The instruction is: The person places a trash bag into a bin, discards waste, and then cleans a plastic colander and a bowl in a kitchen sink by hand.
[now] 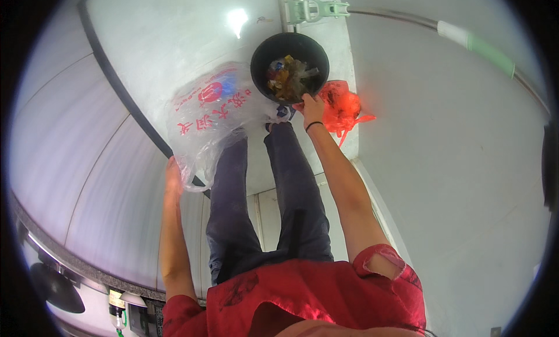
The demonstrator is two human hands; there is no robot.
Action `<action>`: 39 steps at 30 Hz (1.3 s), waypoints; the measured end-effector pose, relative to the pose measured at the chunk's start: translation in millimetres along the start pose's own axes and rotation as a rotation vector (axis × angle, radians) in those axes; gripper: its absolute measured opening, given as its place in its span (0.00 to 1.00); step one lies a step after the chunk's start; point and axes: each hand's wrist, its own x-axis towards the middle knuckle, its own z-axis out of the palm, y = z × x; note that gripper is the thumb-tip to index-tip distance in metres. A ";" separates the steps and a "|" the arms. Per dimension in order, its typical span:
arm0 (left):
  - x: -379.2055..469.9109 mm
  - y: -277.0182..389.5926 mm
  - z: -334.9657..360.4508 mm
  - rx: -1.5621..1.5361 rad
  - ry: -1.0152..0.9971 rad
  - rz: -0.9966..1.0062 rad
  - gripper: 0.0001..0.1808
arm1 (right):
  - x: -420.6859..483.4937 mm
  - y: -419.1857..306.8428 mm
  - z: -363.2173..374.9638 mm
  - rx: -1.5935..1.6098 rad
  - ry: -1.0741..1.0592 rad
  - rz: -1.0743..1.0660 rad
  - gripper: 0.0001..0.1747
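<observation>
My right hand [311,110] grips the near rim of a round black trash bin [321,68], tilted so that its inside shows. Crumpled plastic wrappers and other waste [288,79] lie in the bin. To the left, my left hand [173,175] is closed on the edge of a large translucent plastic bag [209,114] with red print, which spreads out towards the bin. Something blue shows through the bag's far part. A red plastic bag [340,105] with knotted-looking ends sits on the floor just right of the bin and my right hand.
Pale cabinet doors [100,162] run along the left, with a dark kick strip at the floor. A stone countertop edge [87,267] is at lower left, near a bottle [117,308]. A green-and-steel mop [316,10] crosses the top right, beside a grey wall [445,153].
</observation>
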 end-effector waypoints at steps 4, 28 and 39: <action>-75.5 30.0 -6.9 0.602 -0.181 0.010 0.32 | -5.9 4.6 30.9 -0.009 -0.127 0.006 0.11; -171.3 120.6 -120.9 -0.098 -0.084 0.074 0.16 | -57.8 96.4 184.8 -1.356 -0.780 -0.802 0.36; -161.6 174.2 -193.0 0.245 0.319 0.390 0.17 | -53.4 21.4 403.5 -1.268 -0.703 -0.926 0.16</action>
